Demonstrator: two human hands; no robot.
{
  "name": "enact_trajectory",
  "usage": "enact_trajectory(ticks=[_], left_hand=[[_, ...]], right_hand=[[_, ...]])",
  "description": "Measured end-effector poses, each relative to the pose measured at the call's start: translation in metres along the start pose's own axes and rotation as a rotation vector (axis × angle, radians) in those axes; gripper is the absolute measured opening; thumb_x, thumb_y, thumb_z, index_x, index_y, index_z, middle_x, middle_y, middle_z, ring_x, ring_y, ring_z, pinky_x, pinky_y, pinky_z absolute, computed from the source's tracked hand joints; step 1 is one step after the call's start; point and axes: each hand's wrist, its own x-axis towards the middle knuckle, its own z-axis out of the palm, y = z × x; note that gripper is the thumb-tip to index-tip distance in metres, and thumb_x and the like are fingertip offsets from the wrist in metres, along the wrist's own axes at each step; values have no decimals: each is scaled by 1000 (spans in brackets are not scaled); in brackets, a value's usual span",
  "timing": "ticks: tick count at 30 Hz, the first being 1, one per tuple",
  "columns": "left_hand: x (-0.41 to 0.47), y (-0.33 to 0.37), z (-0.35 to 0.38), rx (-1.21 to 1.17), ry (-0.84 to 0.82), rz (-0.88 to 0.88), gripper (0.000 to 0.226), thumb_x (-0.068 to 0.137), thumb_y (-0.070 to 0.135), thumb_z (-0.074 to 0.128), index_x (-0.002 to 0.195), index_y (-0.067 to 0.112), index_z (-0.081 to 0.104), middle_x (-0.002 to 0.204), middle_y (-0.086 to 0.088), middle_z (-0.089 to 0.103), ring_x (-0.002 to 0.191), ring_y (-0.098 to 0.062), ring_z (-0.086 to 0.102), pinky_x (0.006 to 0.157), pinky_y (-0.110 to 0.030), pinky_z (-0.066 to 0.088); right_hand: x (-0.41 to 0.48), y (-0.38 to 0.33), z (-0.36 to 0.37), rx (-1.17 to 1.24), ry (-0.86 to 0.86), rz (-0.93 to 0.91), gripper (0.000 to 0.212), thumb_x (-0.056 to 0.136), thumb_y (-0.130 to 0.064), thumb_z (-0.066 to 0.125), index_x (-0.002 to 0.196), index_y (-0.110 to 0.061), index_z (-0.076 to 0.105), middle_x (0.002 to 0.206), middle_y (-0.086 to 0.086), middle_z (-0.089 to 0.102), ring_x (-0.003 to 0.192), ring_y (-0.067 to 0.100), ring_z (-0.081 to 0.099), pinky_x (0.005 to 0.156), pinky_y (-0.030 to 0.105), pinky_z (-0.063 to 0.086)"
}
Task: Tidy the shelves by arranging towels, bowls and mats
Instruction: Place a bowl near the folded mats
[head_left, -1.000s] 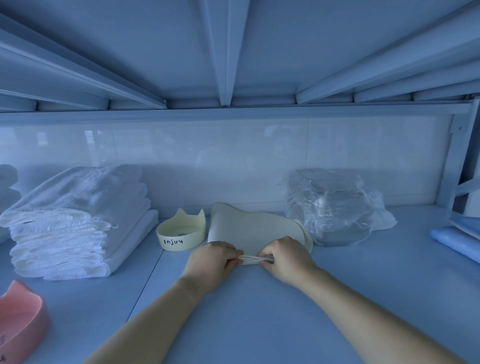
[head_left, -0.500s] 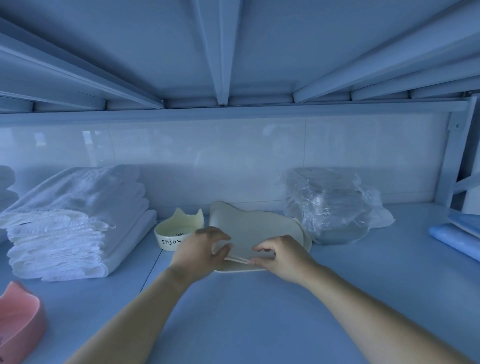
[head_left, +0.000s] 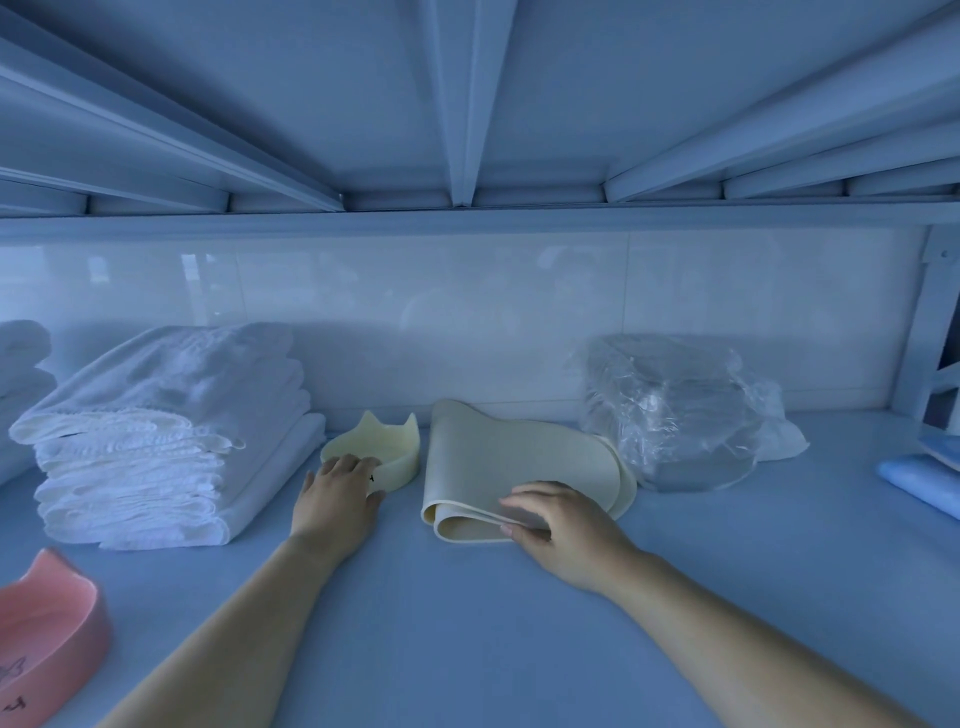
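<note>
A cream mat (head_left: 514, 457), folded over on itself, lies in the middle of the shelf. My right hand (head_left: 563, 525) presses flat on its near right corner, fingers spread. Left of the mat stands a cream bowl with cat ears (head_left: 379, 457). My left hand (head_left: 337, 493) rests on the bowl's near rim and front wall, fingers curled over it. A stack of folded white towels (head_left: 166, 441) sits further left. A pink cat-ear bowl (head_left: 47, 634) stands at the near left edge.
A clear plastic bag holding grey items (head_left: 670, 410) sits right of the mat by the back wall. Blue folded items (head_left: 924, 478) lie at the far right. More white towels (head_left: 21, 374) show at the far left. The upper shelf hangs low overhead.
My left hand let go of the mat's front edge and moved left onto the cream bowl. My right hand shifted from pinching the edge to pressing the mat down.
</note>
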Motion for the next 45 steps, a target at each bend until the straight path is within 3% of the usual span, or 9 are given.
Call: enact_trajectory(ticks=[7, 12, 20, 24, 28, 34, 39, 42, 45], left_hand=[[2, 3, -3, -22, 24, 12, 30, 87, 28, 59, 114, 16, 56, 110, -3, 58, 108, -25, 50, 105, -35, 30], [-3, 7, -8, -69, 25, -4, 28, 86, 25, 60, 113, 17, 56, 111, 1, 57, 104, -21, 49, 73, -33, 47], [0, 12, -41, -7, 121, 20, 20, 89, 21, 55, 106, 11, 56, 111, -3, 56, 102, -25, 49, 68, -39, 49], [-2, 27, -64, -52, 178, 118, 29, 88, 22, 57, 115, 15, 57, 117, 0, 58, 108, -24, 50, 73, -39, 50], [-9, 57, -79, -156, 212, 290, 33, 84, 25, 64, 117, 24, 59, 115, 6, 61, 105, -22, 53, 70, -30, 44], [-32, 99, -69, -399, 195, 426, 24, 76, 27, 73, 100, 24, 68, 95, 16, 64, 89, -10, 57, 67, -25, 43], [-43, 114, -65, -477, 156, 629, 22, 74, 23, 78, 94, 24, 70, 87, 34, 51, 85, 6, 48, 69, -8, 37], [-50, 127, -61, -477, 143, 723, 20, 73, 24, 79, 91, 23, 69, 86, 22, 59, 84, 2, 50, 68, -6, 37], [-58, 145, -57, -500, 149, 796, 21, 70, 21, 81, 88, 19, 70, 84, 17, 60, 83, -1, 50, 69, -15, 40]], right_hand=[[0, 0, 0, -4, -3, 2, 34, 90, -36, 56, 120, -20, 60, 123, -7, 59, 116, 11, 51, 96, 25, 42], [-1, -1, -1, -4, -11, 8, 33, 90, -35, 56, 119, -20, 60, 122, -7, 59, 116, 11, 51, 96, 25, 42], [-1, -6, -9, -35, 19, 3, 35, 89, -33, 58, 120, -16, 61, 124, -2, 60, 119, 12, 50, 99, 21, 38], [7, -11, -27, -12, 102, 29, 35, 87, -29, 61, 120, -16, 61, 126, -1, 60, 120, 13, 51, 101, 21, 37], [7, -20, -52, -23, 171, 24, 44, 84, -25, 65, 126, -16, 56, 130, -2, 57, 121, 15, 50, 100, 23, 37], [-24, -25, -83, -66, 188, -1, 51, 85, -25, 64, 133, -22, 47, 135, -9, 49, 124, 8, 44, 100, 14, 30], [-59, -22, -102, -149, 249, 13, 45, 87, -27, 63, 130, -19, 52, 137, -7, 46, 128, 10, 40, 103, 20, 34], [-78, -18, -115, -202, 271, 3, 39, 85, -26, 67, 122, -17, 60, 135, -2, 49, 127, 15, 42, 99, 27, 41], [-93, -13, -123, -254, 245, -13, 28, 82, -26, 70, 108, -16, 68, 129, 1, 55, 125, 21, 44, 95, 32, 44]])
